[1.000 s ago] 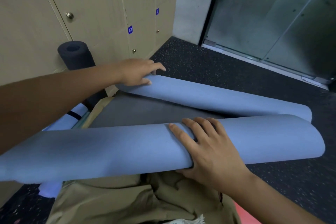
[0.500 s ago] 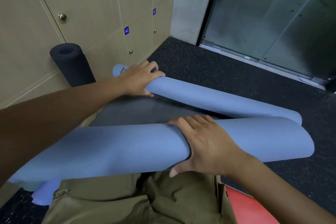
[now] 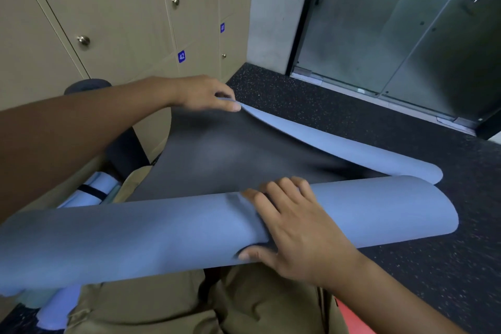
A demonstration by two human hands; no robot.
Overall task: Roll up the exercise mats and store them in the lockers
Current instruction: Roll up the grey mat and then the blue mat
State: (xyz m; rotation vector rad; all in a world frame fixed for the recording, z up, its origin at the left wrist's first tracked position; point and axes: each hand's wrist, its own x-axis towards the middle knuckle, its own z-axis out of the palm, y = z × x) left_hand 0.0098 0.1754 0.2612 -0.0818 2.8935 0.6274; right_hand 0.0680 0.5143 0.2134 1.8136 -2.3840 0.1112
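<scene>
A blue exercise mat with a dark grey inner face lies across my lap, its near end rolled into a thick tube. My right hand grips that roll, fingers over the top and thumb underneath. My left hand pinches the mat's far edge and holds it lifted off the floor; the far curl has opened out flat there. A rolled black mat stands against the lockers, mostly hidden by my left arm. Another rolled light-blue mat with a black strap lies low on the left.
Beige locker doors with round knobs and blue number tags 41 and 42 line the left wall, all closed. Dark speckled rubber floor spreads to the right. Glass doors stand at the back right. A red object shows by my right forearm.
My left hand went from resting on the far curled end to pinching its edge and lifting it, so that curl unrolled. My right hand stayed gripping the near roll.
</scene>
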